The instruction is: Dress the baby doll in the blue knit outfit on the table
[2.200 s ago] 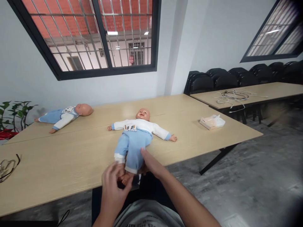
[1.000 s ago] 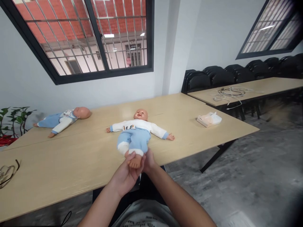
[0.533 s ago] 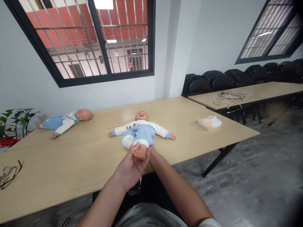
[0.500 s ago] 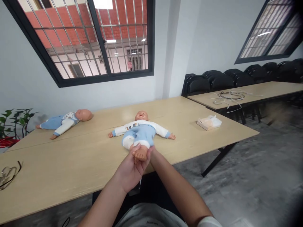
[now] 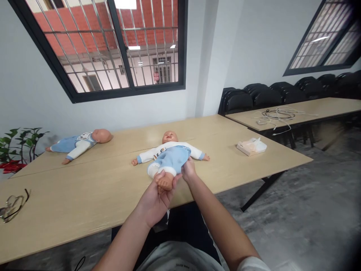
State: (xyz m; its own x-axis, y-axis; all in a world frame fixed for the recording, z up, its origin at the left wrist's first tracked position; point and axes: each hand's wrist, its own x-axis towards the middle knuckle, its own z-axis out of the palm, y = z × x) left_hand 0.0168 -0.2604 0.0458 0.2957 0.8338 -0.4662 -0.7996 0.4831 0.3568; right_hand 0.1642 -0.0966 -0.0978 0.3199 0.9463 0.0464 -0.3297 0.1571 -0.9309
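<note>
A baby doll (image 5: 169,152) in a white top and light blue trousers lies on its back on the wooden table (image 5: 84,192), head away from me, legs lifted. My left hand (image 5: 155,197) is closed round the doll's bare feet and holds them up. My right hand (image 5: 188,170) grips the blue trousers at the doll's hip, fingers curled into the fabric.
A second doll (image 5: 80,142) lies at the far left of the table. Glasses (image 5: 12,205) rest near the left edge, a tissue pack (image 5: 252,146) at the right. A second table (image 5: 296,113) with cables, black chairs (image 5: 254,98) and a plant (image 5: 17,145) stand beyond.
My left hand took hold of the doll's feet and raised the legs toward its body. My right hand moved from the feet up to the trousers at the hip.
</note>
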